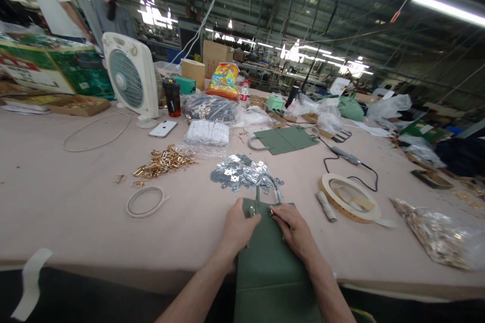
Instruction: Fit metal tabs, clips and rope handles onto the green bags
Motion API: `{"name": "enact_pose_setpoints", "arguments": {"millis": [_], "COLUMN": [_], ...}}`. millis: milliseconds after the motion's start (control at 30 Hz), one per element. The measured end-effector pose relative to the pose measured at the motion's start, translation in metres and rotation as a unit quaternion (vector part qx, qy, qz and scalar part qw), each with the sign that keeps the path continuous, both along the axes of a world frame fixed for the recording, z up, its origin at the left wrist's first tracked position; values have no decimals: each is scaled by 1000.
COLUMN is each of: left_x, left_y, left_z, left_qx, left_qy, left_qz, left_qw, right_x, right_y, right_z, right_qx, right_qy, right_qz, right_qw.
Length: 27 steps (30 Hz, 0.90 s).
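A dark green bag panel (pixel 271 262) with a looped handle (pixel 268 179) hangs over the table's front edge. My left hand (pixel 238 227) grips the panel's upper left edge, thumb on top beside a shiny metal fitting (pixel 252 211) at the handle's left end. At the handle's right end, my right hand (pixel 293 229) lies on the panel, its fingertips closed on a small metal fitting (pixel 271 213). Just beyond the handle is a pile of flat silver metal plates (pixel 238 171). Farther left lies a heap of gold-coloured metal fittings (pixel 164 161).
Left of the panel lies a thin tape roll (pixel 146 202); at right are a wide tape roll (pixel 350 198), a corded tool (pixel 345 155) and a plastic bag of metal pieces (pixel 435 232). Behind are another green panel (pixel 287 140), a phone (pixel 162 129) and a fan (pixel 131 75). Two people stand back left.
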<state>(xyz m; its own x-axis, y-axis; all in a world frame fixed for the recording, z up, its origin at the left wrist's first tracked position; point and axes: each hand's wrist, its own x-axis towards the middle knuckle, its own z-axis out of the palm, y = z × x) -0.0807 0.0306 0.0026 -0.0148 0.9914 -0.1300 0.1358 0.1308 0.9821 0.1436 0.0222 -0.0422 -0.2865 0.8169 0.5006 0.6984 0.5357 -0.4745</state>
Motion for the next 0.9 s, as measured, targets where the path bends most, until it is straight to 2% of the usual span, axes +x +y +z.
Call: {"name": "enact_pose_setpoints", "arguments": {"millis": [133,233,400,633,900], "left_x": [3,4,1,1,0], "left_y": [3,6,9,10,9], "left_z": [-8,-9,-6,-7,-11], "left_qx": [-87,-128,-167,-183,-178], "left_qy": [-197,-255,-281,-309,-311], "left_qz": [-15,-40,-84,-72,-71], "left_qw": [976,958,941,930,931], "right_x": [-2,-3,-6,-11,-9], "right_y": [-3,-5,-5,-8,-5], "right_z": [2,1,-3,-2,3], "right_qx": [-4,3,18,30,10], "right_qy": [3,8,-8,-19,19], "right_qz": [-6,-22,-42,-57,-26], "right_qw": [1000,1000,999,998,999]}}
